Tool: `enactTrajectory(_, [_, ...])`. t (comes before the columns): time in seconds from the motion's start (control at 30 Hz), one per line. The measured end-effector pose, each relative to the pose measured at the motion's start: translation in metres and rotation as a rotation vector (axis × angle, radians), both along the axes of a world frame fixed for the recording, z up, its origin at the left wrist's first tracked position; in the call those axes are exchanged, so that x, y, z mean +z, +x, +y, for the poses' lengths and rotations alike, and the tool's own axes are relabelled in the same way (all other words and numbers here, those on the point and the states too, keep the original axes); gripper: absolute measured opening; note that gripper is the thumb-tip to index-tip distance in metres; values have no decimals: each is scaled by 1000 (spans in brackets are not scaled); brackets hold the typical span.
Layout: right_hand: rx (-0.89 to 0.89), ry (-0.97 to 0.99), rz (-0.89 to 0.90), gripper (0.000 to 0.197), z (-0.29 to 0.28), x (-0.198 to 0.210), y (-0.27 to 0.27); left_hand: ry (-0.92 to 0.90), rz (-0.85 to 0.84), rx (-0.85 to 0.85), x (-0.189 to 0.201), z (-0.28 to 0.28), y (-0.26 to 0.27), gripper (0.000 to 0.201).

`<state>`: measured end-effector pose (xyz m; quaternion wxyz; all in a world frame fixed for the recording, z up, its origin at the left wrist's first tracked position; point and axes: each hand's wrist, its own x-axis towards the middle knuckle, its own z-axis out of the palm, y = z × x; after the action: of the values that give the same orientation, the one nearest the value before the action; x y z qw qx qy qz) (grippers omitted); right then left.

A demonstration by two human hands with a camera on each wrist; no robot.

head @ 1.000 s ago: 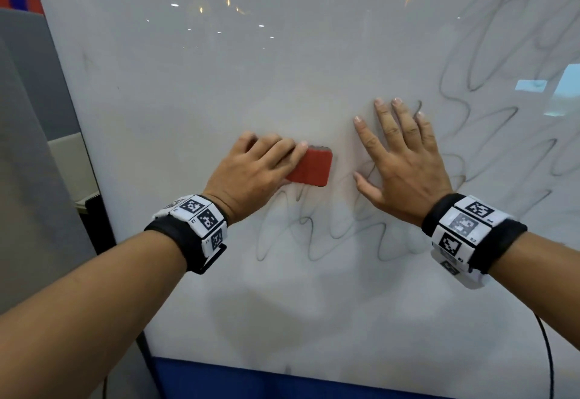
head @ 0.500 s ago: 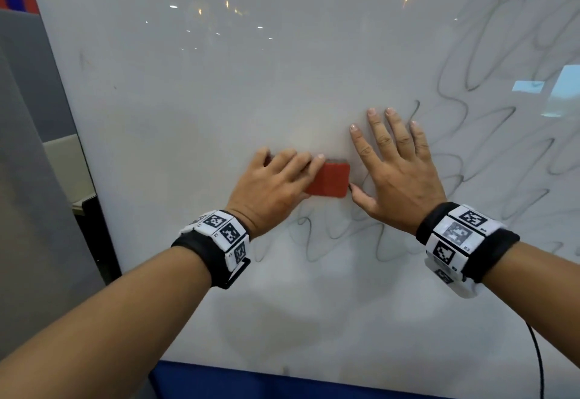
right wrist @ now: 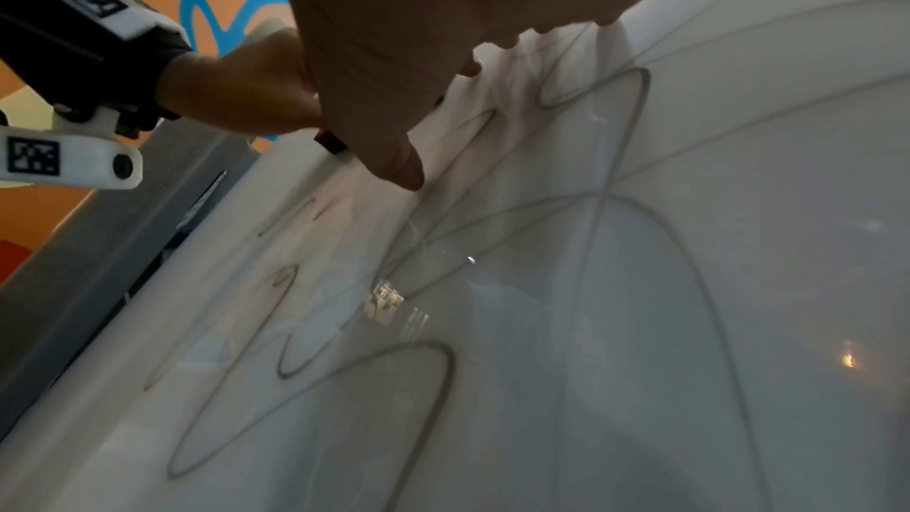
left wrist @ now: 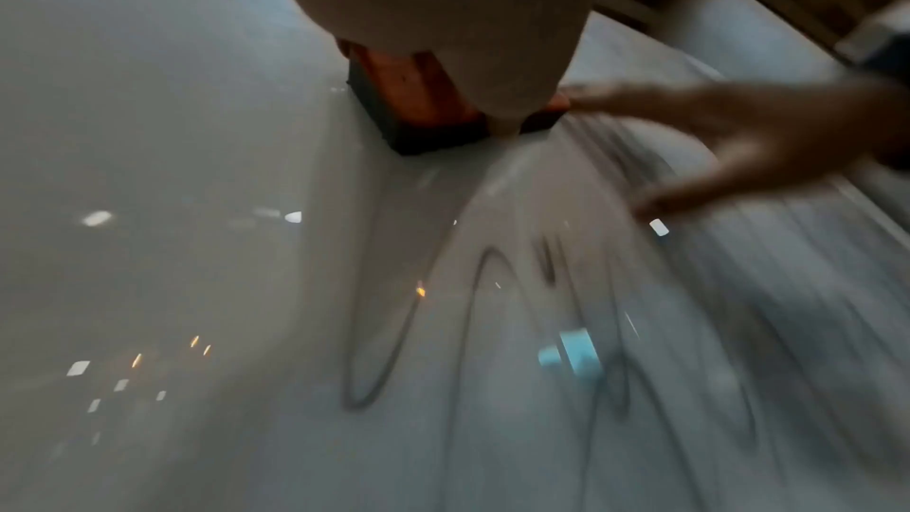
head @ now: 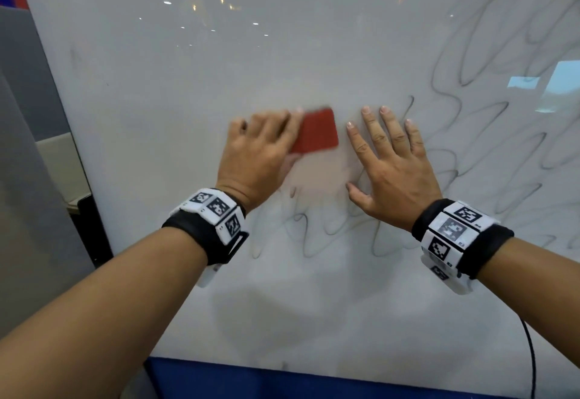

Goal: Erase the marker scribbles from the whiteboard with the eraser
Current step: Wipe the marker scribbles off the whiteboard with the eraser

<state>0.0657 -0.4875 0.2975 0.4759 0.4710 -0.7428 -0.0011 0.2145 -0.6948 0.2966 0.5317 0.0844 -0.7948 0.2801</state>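
On the whiteboard (head: 188, 116), the red eraser (head: 317, 135) sticks out at 2 o'clock from the left hand (head: 257, 153), which grips it. Flat with spread fingers, the right hand (head: 392, 172) presses the board beside it. Fingers hide the eraser's left part; the scribbles (head: 329, 226) look blurry.

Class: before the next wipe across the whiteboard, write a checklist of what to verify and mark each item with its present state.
1. Left hand has a grip on the eraser: ok.
2. Eraser flat on the whiteboard: ok.
3. Right hand flat on the board, steadying it: ok.
4. Right hand clear of the scribbles: not ok, it covers some.
5. Scribbles all gone: not ok.
6. Eraser felt clean: cannot tell.
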Motion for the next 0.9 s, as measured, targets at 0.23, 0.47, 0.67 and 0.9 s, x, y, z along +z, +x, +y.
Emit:
enactTrajectory(0.23, [1,-11,-21,92,0,-1,3,-29,-48,7,-34,-4,11,62])
enactTrajectory(0.47, [39,-24,-5,91,-3,0,12,80,7,14,-27,-18,21,62])
enactTrajectory(0.67, [53,38,8,100,-22,6,23,-154,-110,-20,-43,-20,22,53])
enactTrajectory(0.9, [39,85,5,101,-23,-4,17,250,128,64,-44,-27,27,62])
